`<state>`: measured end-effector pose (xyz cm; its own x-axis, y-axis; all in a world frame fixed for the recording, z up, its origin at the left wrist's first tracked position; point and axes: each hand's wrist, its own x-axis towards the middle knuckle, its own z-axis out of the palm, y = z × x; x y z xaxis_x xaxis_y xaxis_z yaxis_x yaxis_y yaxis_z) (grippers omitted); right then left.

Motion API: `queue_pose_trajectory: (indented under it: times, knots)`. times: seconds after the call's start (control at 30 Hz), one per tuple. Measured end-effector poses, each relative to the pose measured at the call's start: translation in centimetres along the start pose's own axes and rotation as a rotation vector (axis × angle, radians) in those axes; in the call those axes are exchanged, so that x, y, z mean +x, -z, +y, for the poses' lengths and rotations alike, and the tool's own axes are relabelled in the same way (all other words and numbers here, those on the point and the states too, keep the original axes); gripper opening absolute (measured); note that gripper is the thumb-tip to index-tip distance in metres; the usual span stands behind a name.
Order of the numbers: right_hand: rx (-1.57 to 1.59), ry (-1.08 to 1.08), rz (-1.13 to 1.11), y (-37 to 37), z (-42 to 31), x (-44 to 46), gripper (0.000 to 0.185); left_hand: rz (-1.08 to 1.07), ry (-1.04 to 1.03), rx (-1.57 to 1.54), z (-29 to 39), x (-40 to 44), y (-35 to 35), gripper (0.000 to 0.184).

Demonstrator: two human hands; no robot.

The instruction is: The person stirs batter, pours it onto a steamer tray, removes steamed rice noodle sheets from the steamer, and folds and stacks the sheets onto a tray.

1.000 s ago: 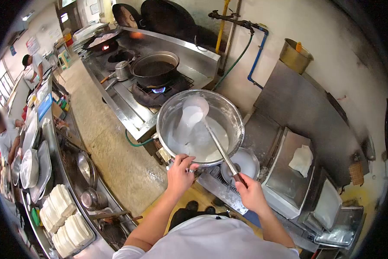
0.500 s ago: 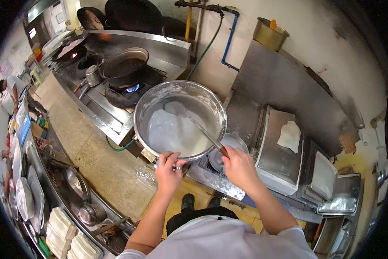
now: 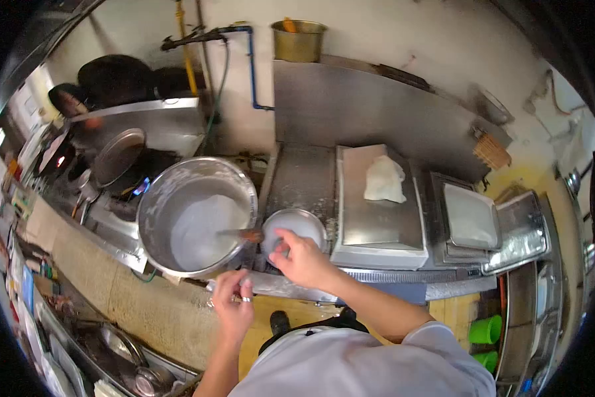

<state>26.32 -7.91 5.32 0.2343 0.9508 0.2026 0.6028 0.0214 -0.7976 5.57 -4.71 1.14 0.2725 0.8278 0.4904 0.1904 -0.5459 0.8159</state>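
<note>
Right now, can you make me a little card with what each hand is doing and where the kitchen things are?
Right hand: by the small metal bowl, apart from the ladle
Left hand: near the rim of the steel pot; blurred, grip unclear
Ladle: handle over the pot's rim
Steel pot: holds white liquid
White cloth: on the metal cover
Black pan: blue flame beside it
</note>
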Motion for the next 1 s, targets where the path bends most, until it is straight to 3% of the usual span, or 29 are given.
queue_pose_trajectory:
  times: [0.03, 0.07, 0.17, 0.37, 0.57, 0.7, 0.77, 0.9, 1.0]
  knots:
    - [0.012, -0.042, -0.019, 1.2, 0.9, -1.4, 0.049, -0.058, -0.005, -0.042, 1.1, -0.5, -1.9, 0.022]
    - [0.033, -0.077, -0.01, 2.3, 2.1, -2.8, 0.048, -0.131, 0.166, -0.172, 1.6, -1.3, -4.2, 0.023]
    - [0.072, -0.182, 0.037, 6.4, 6.4, -7.3, 0.045, -0.384, 0.319, -0.219, 2.7, -2.6, -11.5, 0.031]
    - [0.025, -0.383, 0.286, 16.2, 16.7, -16.6, 0.034, -0.797, 0.423, -0.327, 6.1, -5.6, -27.0, 0.036]
    - [0.013, -0.535, 0.445, 27.9, 26.8, -24.7, 0.027, -0.964, 0.631, -0.477, 10.4, -10.2, -40.6, 0.033]
    - [-0.073, -0.649, 0.497, 36.9, 32.3, -26.8, 0.028, -1.058, 0.688, -0.458, 12.3, -12.9, -45.6, 0.028]
    - [0.052, -0.662, 0.517, 39.9, 39.2, -27.8, 0.03, -1.03, 0.773, -0.431, 12.4, -14.8, -47.1, 0.027]
    - [-0.216, -0.735, 0.416, 45.4, 46.9, -26.5, 0.023, -0.988, 0.933, -0.324, 14.2, -16.0, -46.8, 0.026]
    - [-0.41, -0.651, 0.385, 46.1, 54.8, -27.5, 0.022, -0.881, 1.007, -0.386, 11.8, -18.5, -45.4, 0.027]
